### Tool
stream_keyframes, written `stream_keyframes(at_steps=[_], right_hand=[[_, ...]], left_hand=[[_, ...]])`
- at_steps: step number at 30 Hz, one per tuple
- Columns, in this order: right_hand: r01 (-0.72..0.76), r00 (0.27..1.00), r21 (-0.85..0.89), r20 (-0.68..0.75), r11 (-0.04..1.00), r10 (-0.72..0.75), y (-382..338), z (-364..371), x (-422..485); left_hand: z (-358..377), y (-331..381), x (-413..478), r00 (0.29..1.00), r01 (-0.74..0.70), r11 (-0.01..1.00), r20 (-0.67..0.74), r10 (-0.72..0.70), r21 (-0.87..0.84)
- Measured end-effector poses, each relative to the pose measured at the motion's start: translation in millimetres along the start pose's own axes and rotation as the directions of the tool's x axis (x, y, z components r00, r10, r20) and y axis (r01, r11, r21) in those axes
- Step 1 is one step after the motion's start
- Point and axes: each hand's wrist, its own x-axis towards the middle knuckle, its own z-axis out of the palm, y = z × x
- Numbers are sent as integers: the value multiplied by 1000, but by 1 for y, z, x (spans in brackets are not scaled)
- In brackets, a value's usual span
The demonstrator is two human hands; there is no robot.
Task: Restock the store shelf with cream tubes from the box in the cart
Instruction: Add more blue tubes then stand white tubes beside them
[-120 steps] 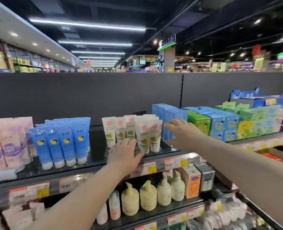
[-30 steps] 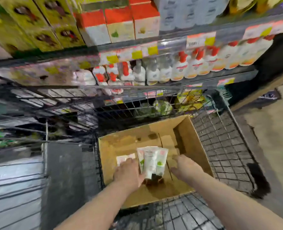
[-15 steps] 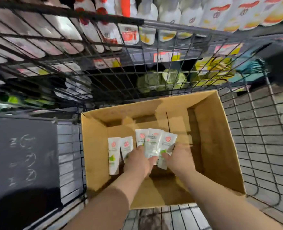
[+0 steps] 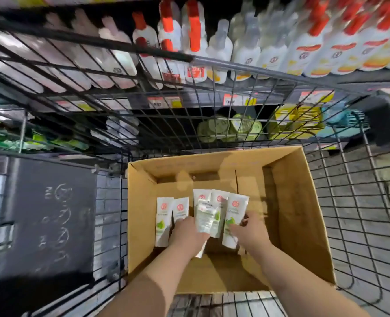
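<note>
An open cardboard box [image 4: 304, 213] sits in the wire cart [image 4: 361, 202]. Inside it are several white cream tubes with red logos and green leaves. My left hand [image 4: 189, 232] grips a bunch of tubes [image 4: 205, 216] fanned upward. My right hand [image 4: 250, 229] holds another tube [image 4: 231, 220] at the bunch's right side. Two more tubes [image 4: 164, 220] lie flat on the box bottom, left of my left hand.
The cart's dark fold-down seat panel [image 4: 45, 216] is on the left. Beyond the cart's far wire wall stand store shelves with white pump bottles [image 4: 242, 46] and, lower down, green packets [image 4: 230, 129]. Price tags line the shelf edge [image 4: 237, 100].
My view dropped from the top shelf to the box in the cart. In the last second both hands gathered tubes into a fan and lifted them slightly; the right hand closed on the rightmost tube.
</note>
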Motion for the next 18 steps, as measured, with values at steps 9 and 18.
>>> stream_keyframes(at_steps=[9,18], right_hand=[[367,929,-83,85,926,-360,-76,-45,-105],[738,673,-68,139,671,-726,-201,-46,-233]], left_hand=[[-97,-13,-117,970,-156,910,-233,68,-384],[-219,-30,-278,845,-258,856,-535,-25,-448]])
